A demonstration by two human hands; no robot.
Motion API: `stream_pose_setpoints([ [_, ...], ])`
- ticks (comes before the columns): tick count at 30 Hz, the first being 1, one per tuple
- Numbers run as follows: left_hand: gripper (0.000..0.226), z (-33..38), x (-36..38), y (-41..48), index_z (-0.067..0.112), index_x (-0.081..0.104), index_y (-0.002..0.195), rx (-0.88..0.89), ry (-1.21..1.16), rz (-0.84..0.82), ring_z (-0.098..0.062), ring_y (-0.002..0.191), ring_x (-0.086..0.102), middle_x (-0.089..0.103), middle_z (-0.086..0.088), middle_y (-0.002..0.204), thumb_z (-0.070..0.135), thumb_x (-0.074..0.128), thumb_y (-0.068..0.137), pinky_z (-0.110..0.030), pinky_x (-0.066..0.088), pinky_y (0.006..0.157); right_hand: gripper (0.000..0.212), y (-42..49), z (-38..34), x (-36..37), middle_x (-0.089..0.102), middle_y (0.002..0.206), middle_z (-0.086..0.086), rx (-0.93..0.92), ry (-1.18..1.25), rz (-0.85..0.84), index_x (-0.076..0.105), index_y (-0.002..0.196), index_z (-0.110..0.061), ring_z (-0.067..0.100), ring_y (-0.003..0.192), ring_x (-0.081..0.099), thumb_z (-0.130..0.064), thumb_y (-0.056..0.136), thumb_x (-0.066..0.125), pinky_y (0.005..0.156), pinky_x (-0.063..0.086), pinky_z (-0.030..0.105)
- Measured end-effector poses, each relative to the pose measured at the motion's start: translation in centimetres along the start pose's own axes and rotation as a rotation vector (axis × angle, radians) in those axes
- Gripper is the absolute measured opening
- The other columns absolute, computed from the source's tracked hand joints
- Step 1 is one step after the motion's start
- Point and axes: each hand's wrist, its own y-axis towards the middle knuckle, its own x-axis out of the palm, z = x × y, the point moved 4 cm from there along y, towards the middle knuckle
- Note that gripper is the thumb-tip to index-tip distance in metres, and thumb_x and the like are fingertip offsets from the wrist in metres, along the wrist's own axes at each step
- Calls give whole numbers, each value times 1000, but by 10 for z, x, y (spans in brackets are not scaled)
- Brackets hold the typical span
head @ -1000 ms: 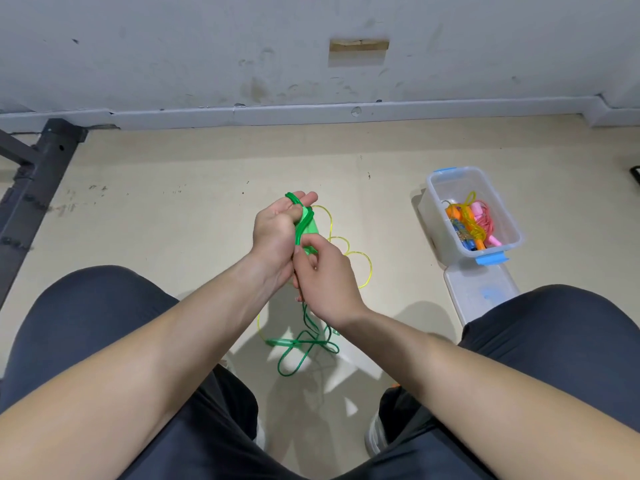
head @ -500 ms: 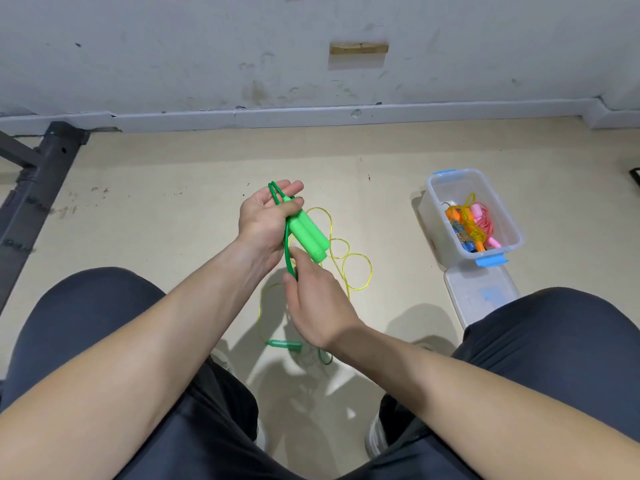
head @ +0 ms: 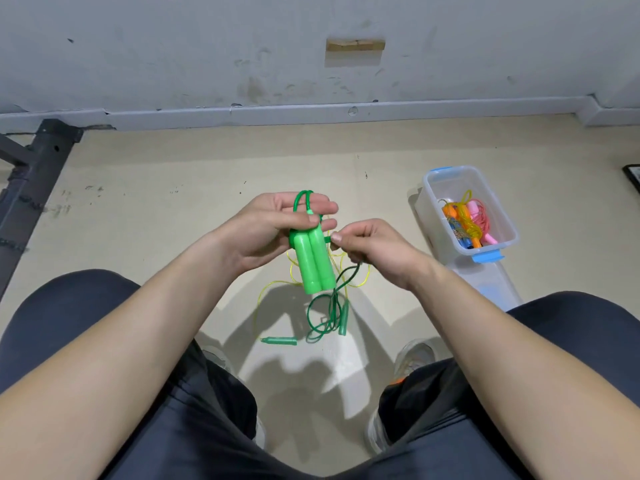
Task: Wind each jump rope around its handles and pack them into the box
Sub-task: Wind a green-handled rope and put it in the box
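Left hand (head: 273, 230) clamps 2 green handles (head: 315, 261), right hand (head: 374, 251) pinches the green rope (head: 349, 273) beside them. Slack lies across the yellow rope (head: 280, 340) below; winding could snag it.

Bright green jump-rope handles (head: 314, 265): looked smooth, glossy plastic.
Clear rectangular box (head: 457, 187): was translucent plastic.
Beige floor (head: 166, 209): was matt, scuffed.
Black frame bar (head: 33, 174): looked matt metal.

box (head: 423, 202) open-topped | lid (head: 485, 284) flat beside it | yellow rope (head: 257, 308) loose on floor (head: 173, 220), possibly tangled
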Motion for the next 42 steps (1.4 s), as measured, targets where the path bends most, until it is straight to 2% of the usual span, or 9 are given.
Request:
stream_pose_setpoints([
  [6,46,-1,-1,0,3,64,123,87,238,34,-23,106,71,73,-11,119,-9,72,80,-31,59,87,20,-3,-13,-4,46,50,-13,38,-9,100,72,74,-12,9,51,35,-21,92,71,56,30,26],
  [15,39,-5,-3,4,4,61,125,147,488,106,-13,89,75,74,-3,117,-11,65,90,-18,55,70,19,-6,-15,6,51,61,-2,74,22,144,73,80,-6,12,51,38,-9,94,60,54,31,27],
  [22,36,-9,-4,7,13,58,124,277,641,110,-16,108,70,73,-1,117,-4,63,93,-26,55,90,20,-7,-11,5,63,72,1,52,-28,45,76,92,-10,12,62,51,-1,92,59,70,39,30],
  [26,32,-12,-2,6,14,58,123,326,610,114,-17,102,71,73,-2,115,-1,59,94,-29,55,91,19,-4,-13,1,59,65,-5,2,-2,97,73,89,-6,11,61,43,-2,93,56,62,35,24],
  [30,34,-8,1,2,5,54,128,240,313,23,-13,88,72,71,-3,112,-10,53,97,-22,56,74,18,-2,-15,-7,58,65,-5,-11,53,65,72,88,-7,10,60,36,-3,96,57,57,30,21],
  [32,36,-6,-1,1,10,58,125,197,271,-51,-21,95,73,72,0,110,-2,62,92,-29,58,80,16,-1,-15,-15,58,63,-3,10,18,70,73,84,-9,10,59,39,-4,94,62,58,31,23],
  [34,36,-6,-4,-1,12,60,121,139,270,-138,-33,106,71,72,-1,109,3,62,87,-38,57,91,7,-1,-18,-22,62,62,-2,-1,-46,95,74,84,-9,9,58,48,-5,89,71,58,35,21],
  [37,36,-9,1,-2,10,60,121,74,319,-249,-27,102,69,71,-2,104,1,60,86,-34,56,86,6,-1,-23,-26,68,64,1,-45,26,95,72,86,-7,7,60,59,-2,85,74,58,40,17],
  [42,36,-14,6,-4,8,61,122,0,430,-348,-21,96,64,70,-1,103,1,61,87,-37,53,89,26,-5,-32,-17,66,66,-2,-78,52,-53,71,90,-9,8,60,48,11,93,55,60,36,19],
])
